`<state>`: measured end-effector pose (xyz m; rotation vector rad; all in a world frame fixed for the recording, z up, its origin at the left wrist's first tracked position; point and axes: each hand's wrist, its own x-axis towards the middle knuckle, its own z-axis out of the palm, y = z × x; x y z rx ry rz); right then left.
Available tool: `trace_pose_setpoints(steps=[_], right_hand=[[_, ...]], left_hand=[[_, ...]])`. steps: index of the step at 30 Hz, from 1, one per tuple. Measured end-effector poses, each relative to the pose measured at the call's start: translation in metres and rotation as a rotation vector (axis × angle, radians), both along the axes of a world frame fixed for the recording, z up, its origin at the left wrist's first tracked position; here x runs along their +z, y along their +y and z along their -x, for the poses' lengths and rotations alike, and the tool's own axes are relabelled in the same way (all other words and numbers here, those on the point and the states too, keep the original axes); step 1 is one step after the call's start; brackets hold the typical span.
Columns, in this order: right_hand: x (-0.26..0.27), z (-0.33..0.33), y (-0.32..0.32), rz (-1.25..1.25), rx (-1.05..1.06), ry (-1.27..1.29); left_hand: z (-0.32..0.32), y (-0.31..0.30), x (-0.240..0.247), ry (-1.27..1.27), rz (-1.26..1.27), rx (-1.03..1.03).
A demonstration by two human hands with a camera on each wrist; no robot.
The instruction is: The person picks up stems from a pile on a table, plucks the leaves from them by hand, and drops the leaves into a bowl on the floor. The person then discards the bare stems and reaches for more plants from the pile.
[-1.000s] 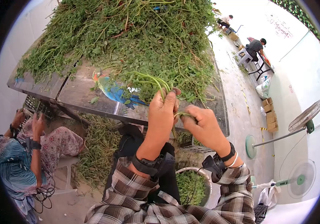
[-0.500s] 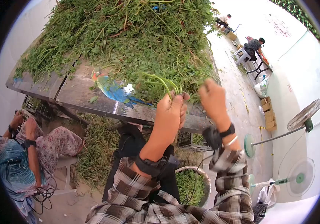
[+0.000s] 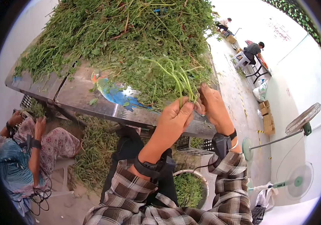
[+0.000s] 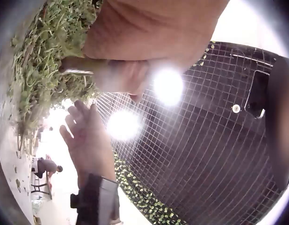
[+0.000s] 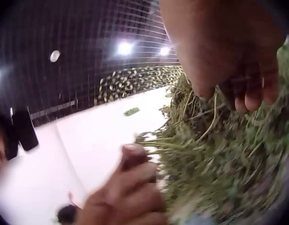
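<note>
In the head view my left hand (image 3: 173, 118) grips a small bunch of green stems (image 3: 183, 84) between thumb and fingers, tops fanning over the table's front part. Just right of the bunch is my right hand (image 3: 216, 110), fingers loosely bent beside the stems. The right wrist view shows the left hand (image 5: 130, 192) pinching stems (image 5: 163, 144), while the right hand (image 5: 229, 51) hangs above leafy greens. Seen by the left wrist camera, the right hand (image 4: 90, 143) has its fingers spread, apart from the left hand (image 4: 149, 33).
A large heap of greens (image 3: 130, 41) covers most of the table (image 3: 82, 97). Below are a round tub (image 3: 205, 191) of greens and a crate (image 3: 183, 143). Another person (image 3: 18, 161) sits at left, beside stems (image 3: 95, 150) on the floor. Fans (image 3: 303, 120) stand at right.
The left hand has moved right and slightly up with its stems. The right hand went up and away from the bunch, then came back down beside it.
</note>
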<state>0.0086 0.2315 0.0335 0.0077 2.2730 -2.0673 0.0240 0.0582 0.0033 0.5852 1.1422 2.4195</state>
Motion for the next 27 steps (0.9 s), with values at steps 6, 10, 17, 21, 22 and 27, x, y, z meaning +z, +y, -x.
trace_pose_setpoints(steps=[6, 10, 17, 21, 22, 27], right_hand=[[0.018, -0.018, -0.031, 0.131, -0.064, 0.021], [0.013, -0.022, -0.034, 0.129, -0.059, 0.031], [0.009, -0.028, -0.042, 0.316, -0.128, 0.030], [0.013, -0.031, -0.048, 0.467, -0.102, -0.023], [0.012, -0.030, -0.047, 0.468, -0.104, -0.023], [0.005, -0.011, -0.033, 0.503, -0.231, 0.006]], left_hand=[[0.004, 0.009, -0.013, 0.157, 0.139, 0.100], [0.003, 0.003, -0.008, 0.002, 0.158, 0.146], [0.005, 0.010, -0.015, -0.065, 0.041, 0.370], [0.003, 0.002, -0.005, -0.069, 0.128, 0.279], [0.002, 0.002, -0.005, -0.040, 0.188, 0.248], [-0.002, 0.004, -0.004, 0.135, 0.273, 0.329]])
